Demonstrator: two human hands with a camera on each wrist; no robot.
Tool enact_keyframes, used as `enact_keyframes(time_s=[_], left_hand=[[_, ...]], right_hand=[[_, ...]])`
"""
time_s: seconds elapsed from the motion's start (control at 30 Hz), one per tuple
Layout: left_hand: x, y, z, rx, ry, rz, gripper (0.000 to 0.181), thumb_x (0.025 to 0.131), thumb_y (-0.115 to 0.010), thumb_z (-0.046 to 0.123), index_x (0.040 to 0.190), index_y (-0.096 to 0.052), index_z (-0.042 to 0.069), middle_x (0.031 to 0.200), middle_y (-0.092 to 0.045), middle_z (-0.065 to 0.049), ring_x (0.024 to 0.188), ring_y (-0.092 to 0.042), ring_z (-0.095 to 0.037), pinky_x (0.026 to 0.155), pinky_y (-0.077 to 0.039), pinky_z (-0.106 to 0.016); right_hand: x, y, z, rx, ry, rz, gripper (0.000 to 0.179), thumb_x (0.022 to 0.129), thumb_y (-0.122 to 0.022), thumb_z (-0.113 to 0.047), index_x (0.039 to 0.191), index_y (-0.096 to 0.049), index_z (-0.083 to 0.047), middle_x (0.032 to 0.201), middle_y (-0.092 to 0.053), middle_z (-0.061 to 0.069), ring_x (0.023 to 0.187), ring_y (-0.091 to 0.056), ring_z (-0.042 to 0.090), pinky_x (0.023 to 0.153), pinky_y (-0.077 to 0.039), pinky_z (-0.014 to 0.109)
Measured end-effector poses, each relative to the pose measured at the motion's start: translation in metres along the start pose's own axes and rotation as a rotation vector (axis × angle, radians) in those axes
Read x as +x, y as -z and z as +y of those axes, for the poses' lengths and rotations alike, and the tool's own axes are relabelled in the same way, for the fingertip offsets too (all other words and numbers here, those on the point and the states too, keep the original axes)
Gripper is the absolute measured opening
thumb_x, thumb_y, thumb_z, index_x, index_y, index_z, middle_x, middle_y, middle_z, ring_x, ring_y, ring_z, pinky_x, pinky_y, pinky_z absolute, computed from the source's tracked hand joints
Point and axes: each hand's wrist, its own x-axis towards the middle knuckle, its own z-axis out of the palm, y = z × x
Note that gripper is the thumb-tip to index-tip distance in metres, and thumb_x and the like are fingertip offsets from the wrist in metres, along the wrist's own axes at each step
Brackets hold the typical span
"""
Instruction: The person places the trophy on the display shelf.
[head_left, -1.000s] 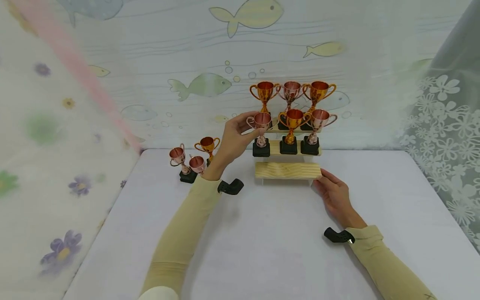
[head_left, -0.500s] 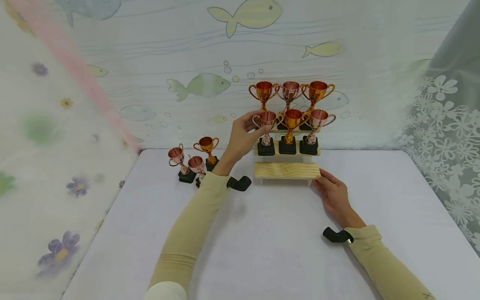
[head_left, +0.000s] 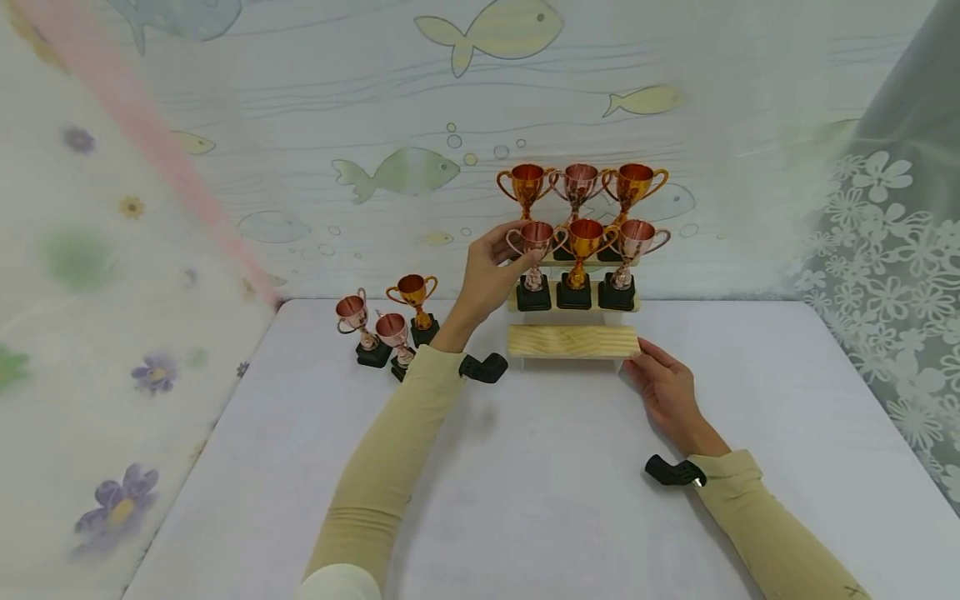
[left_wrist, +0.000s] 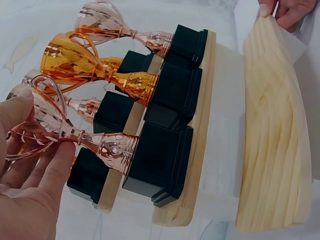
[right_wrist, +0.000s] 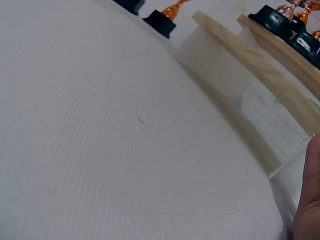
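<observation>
Left hand (head_left: 486, 277) grips a pink trophy (head_left: 534, 282) on the middle step

The pink trophy stands upright at the left end of the middle step of a wooden stand (head_left: 573, 342), its base on the board. Thumb and fingers close around its cup, while the right hand (head_left: 667, 392) grasps the right end of the near step. Just to the trophy's right is a gold trophy (head_left: 581, 258); whether their bases touch I cannot tell.

It looks light and rigid, probably plated plastic: slick on the shiny cup, with thin handles that might snap. The narrow stem or blocky black base would likely give a safer hold than the handles.

White cloth covers the bench (head_left: 540, 492), where three more trophies (head_left: 393, 329) stand to the left. Behind hangs a fish-print curtain (head_left: 285, 150); flower-print fabric (head_left: 90, 333) closes the left side, and white floral lace (head_left: 918, 308) the right.
</observation>
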Motion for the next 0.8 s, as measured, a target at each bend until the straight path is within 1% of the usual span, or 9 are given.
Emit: enact_keyframes(time_s=[0.17, 0.3, 0.43, 0.5, 0.57, 0.63, 0.67, 0.73, 0.8], left_hand=[[-0.001, 0.000, -0.001, -0.026, 0.006, 0.002, 0.049, 0.095, -0.071, 0.005, 0.142, -0.055, 0.001, 0.118, -0.066, -0.023, 0.109, -0.068, -0.033, 0.085, -0.059, -0.027], [-0.005, 0.002, 0.000, -0.053, 0.041, 0.003, 0.061, 0.093, -0.073, 0.004, 0.148, -0.047, 0.000, 0.132, -0.061, -0.021, 0.124, -0.062, -0.030, 0.101, -0.055, -0.032], [-0.020, 0.009, 0.007, -0.042, 0.105, 0.016, 0.076, 0.091, -0.074, 0.002, 0.156, -0.034, 0.000, 0.150, -0.049, -0.019, 0.140, -0.048, -0.029, 0.113, -0.046, -0.032], [-0.031, 0.014, 0.013, -0.001, 0.132, 0.019, 0.077, 0.092, -0.073, 0.002, 0.157, -0.031, 0.001, 0.153, -0.046, -0.018, 0.142, -0.045, -0.029, 0.115, -0.044, -0.031], [-0.042, 0.020, 0.019, 0.071, 0.135, 0.016, 0.074, 0.093, -0.072, 0.005, 0.156, -0.033, 0.002, 0.152, -0.046, -0.017, 0.141, -0.046, -0.029, 0.115, -0.045, -0.032], [-0.055, 0.028, 0.026, 0.146, 0.105, 0.015, 0.068, 0.094, -0.070, 0.006, 0.154, -0.038, 0.003, 0.149, -0.050, -0.017, 0.138, -0.049, -0.029, 0.113, -0.047, -0.034], [-0.062, 0.032, 0.029, 0.182, 0.073, 0.021, 0.066, 0.094, -0.070, 0.006, 0.153, -0.040, 0.003, 0.147, -0.052, -0.018, 0.136, -0.052, -0.029, 0.112, -0.048, -0.036], [-0.077, 0.044, 0.035, 0.240, -0.026, 0.059, 0.061, 0.094, -0.068, 0.003, 0.150, -0.044, 0.002, 0.141, -0.056, -0.019, 0.131, -0.055, -0.029, 0.110, -0.050, -0.041], [-0.092, 0.057, 0.039, 0.294, -0.167, 0.140, 0.055, 0.093, -0.067, -0.001, 0.145, -0.050, 0.000, 0.135, -0.061, -0.019, 0.126, -0.059, -0.029, 0.107, -0.052, -0.044]], right_hand=[[-0.001, -0.001, -0.001, -0.002, -0.009, 0.010, 0.023, 0.098, -0.061, 0.005, 0.102, -0.075, -0.011, 0.104, -0.074, 0.001, 0.095, -0.072, 0.009, 0.087, -0.060, 0.021], [-0.003, -0.001, -0.002, -0.018, -0.011, 0.024, 0.022, 0.097, -0.062, 0.004, 0.101, -0.076, -0.013, 0.104, -0.074, -0.001, 0.095, -0.072, 0.009, 0.087, -0.059, 0.021], [-0.002, 0.000, -0.002, -0.033, -0.020, 0.028, 0.022, 0.097, -0.062, 0.004, 0.101, -0.075, -0.014, 0.104, -0.074, -0.001, 0.096, -0.071, 0.008, 0.088, -0.059, 0.020], [-0.003, 0.000, -0.002, -0.045, -0.020, 0.034, 0.022, 0.098, -0.062, 0.003, 0.102, -0.075, -0.014, 0.104, -0.074, -0.002, 0.095, -0.071, 0.008, 0.088, -0.059, 0.020], [-0.003, 0.000, -0.003, -0.045, -0.020, 0.033, 0.022, 0.098, -0.062, 0.003, 0.102, -0.075, -0.014, 0.104, -0.074, -0.002, 0.095, -0.071, 0.008, 0.087, -0.059, 0.020], [-0.004, -0.001, -0.003, -0.043, -0.019, 0.032, 0.022, 0.098, -0.062, 0.003, 0.101, -0.075, -0.014, 0.104, -0.074, -0.002, 0.095, -0.071, 0.008, 0.087, -0.059, 0.020], [-0.004, -0.001, -0.003, -0.039, -0.020, 0.030, 0.022, 0.098, -0.062, 0.003, 0.101, -0.076, -0.014, 0.104, -0.074, -0.002, 0.095, -0.072, 0.008, 0.087, -0.059, 0.020], [-0.004, -0.002, -0.003, -0.032, -0.020, 0.029, 0.023, 0.097, -0.062, 0.004, 0.100, -0.076, -0.014, 0.103, -0.074, -0.001, 0.094, -0.072, 0.008, 0.086, -0.060, 0.020], [-0.003, -0.003, -0.002, -0.031, -0.019, 0.031, 0.024, 0.097, -0.061, 0.005, 0.099, -0.076, -0.014, 0.103, -0.074, -0.001, 0.094, -0.072, 0.008, 0.086, -0.060, 0.020]])
